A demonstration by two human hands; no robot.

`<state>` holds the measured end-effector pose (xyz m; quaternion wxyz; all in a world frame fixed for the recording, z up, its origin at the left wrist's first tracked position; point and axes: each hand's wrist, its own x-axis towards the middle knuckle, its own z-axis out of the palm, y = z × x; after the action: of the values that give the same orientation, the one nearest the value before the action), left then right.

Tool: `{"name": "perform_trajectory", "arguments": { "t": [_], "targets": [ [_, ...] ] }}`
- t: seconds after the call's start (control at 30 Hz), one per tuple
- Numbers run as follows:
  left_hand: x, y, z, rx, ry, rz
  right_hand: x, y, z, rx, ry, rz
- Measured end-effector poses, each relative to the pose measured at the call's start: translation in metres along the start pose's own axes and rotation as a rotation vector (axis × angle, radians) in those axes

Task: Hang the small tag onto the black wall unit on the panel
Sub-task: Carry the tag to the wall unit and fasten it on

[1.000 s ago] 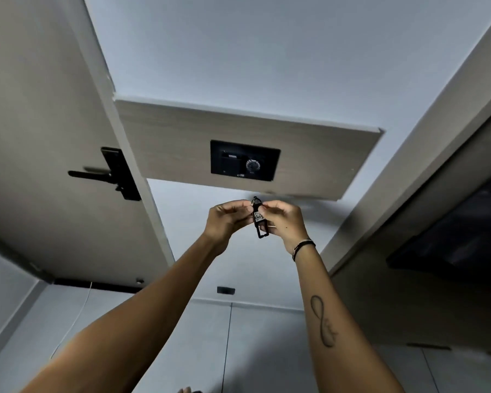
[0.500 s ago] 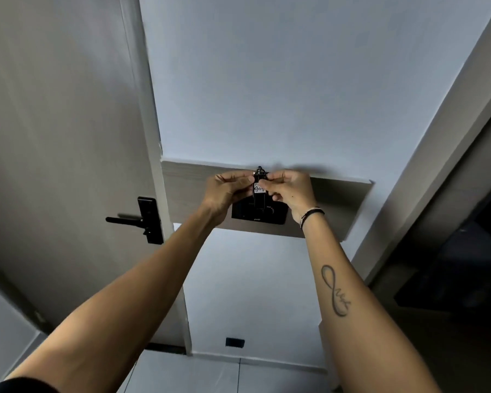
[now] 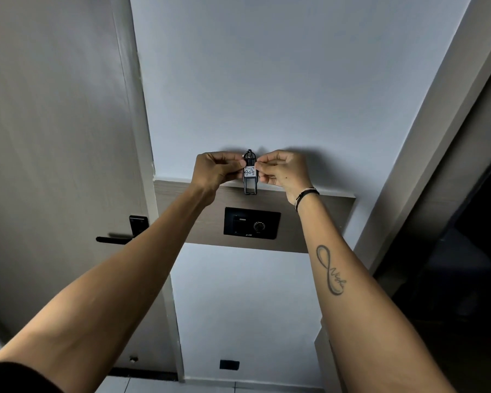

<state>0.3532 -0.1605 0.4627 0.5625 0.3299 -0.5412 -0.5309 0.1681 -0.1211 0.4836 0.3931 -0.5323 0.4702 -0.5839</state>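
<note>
- Currently: small tag (image 3: 250, 173), long axis upright, pinched between left hand (image 3: 214, 173) and right hand (image 3: 284, 173)
- black wall unit (image 3: 251, 226): directly below both hands, equally near, apart from tag

Two bare hands are raised, a left hand (image 3: 214, 173) and a right hand (image 3: 282, 171). There is one small tag (image 3: 250, 177), one black wall unit (image 3: 251, 226), and one wooden panel (image 3: 318, 219). One door (image 3: 54, 165) carries one black lever handle (image 3: 116, 238). One dark wristband (image 3: 306, 194), one forearm tattoo (image 3: 330, 270), and one low black wall outlet (image 3: 229, 364).
</note>
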Motion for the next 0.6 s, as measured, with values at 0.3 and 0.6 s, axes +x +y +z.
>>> {"name": "perform_trajectory", "arguments": {
  "t": [0.3,0.6],
  "targets": [
    [0.007,0.003,-0.002,0.04,-0.005,0.024,0.008,0.0,0.004,-0.022,0.008,-0.018],
    [0.005,-0.031,-0.016,0.255,0.038,0.107,0.007,0.03,0.013,-0.178,0.018,-0.012]
  ]
}}
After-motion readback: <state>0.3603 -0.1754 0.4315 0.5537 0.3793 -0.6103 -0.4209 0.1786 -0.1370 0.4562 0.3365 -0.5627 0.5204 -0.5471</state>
